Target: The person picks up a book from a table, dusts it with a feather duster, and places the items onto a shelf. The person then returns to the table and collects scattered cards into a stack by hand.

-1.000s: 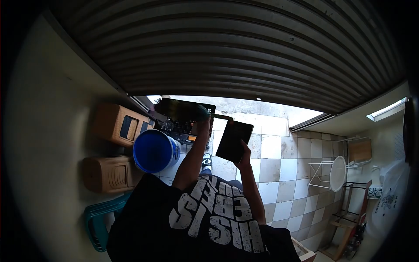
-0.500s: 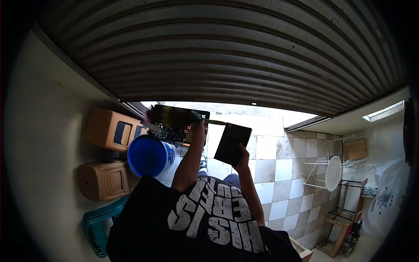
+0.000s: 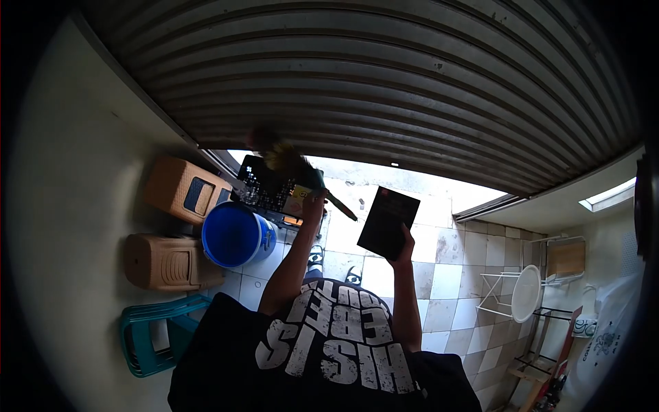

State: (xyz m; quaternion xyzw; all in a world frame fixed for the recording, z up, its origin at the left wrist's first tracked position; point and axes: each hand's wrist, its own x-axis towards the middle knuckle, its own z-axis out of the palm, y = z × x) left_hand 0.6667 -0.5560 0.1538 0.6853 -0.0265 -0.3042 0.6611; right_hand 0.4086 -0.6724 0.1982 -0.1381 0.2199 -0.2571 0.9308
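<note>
My left hand [image 3: 315, 200] is closed around the handle of a feather duster [image 3: 281, 156]. The duster's bushy, many-coloured head points up and left, and its handle end sticks out to the right; the head is blurred. In my right hand [image 3: 401, 245] is a black book [image 3: 389, 218], gripped by its lower right edge and held out in front of me. It has a small red mark near its top corner. Beneath the duster stands a black perforated crate [image 3: 255, 180], partly hidden by the duster and my left hand. A pale yellowish item [image 3: 295, 201] shows beside that hand.
A blue bucket [image 3: 235, 235] stands at the left, near brown stools [image 3: 165, 262] and teal stacked stools [image 3: 154, 336]. A partly raised roller shutter [image 3: 384, 89] hangs ahead. On the right are a white folding chair [image 3: 526, 294] and a rack [image 3: 539, 350] on the tiled floor [image 3: 439, 302].
The duster has swung upward, its handle now slanting down to the right. The book has shifted right, away from the duster. The view has turned slightly.
</note>
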